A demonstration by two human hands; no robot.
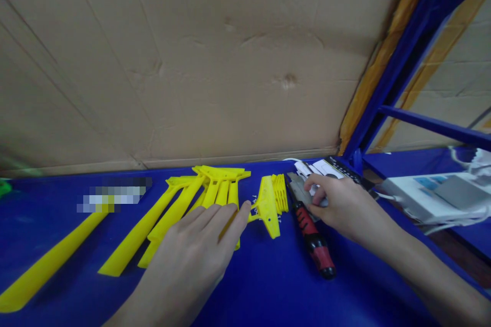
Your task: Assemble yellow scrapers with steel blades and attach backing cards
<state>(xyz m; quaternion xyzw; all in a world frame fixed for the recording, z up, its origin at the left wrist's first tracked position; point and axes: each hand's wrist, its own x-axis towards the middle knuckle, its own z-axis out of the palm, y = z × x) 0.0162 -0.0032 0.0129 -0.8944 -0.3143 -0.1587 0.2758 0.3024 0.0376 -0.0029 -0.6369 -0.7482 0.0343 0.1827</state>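
Note:
My left hand (195, 255) lies across several yellow plastic scrapers (172, 214), its fingers resting on their long handles. Farther left, a single yellow handle (49, 265) lies apart. Just right of my fingertips sits a yellow toothed plastic piece (266, 207). My right hand (337, 209) curls around the grey metal end of a tool with a red and black handle (312, 240). The handle points toward me on the blue tabletop (249, 291). A printed white and black card (320, 168) lies partly hidden behind my right fingers.
A cardboard sheet (192, 61) stands behind the blue tabletop, held by a blue metal frame (399, 61) at the right. A white boxed device with cables (441, 196) sits at the right. A small green object (3, 188) shows at the far left edge.

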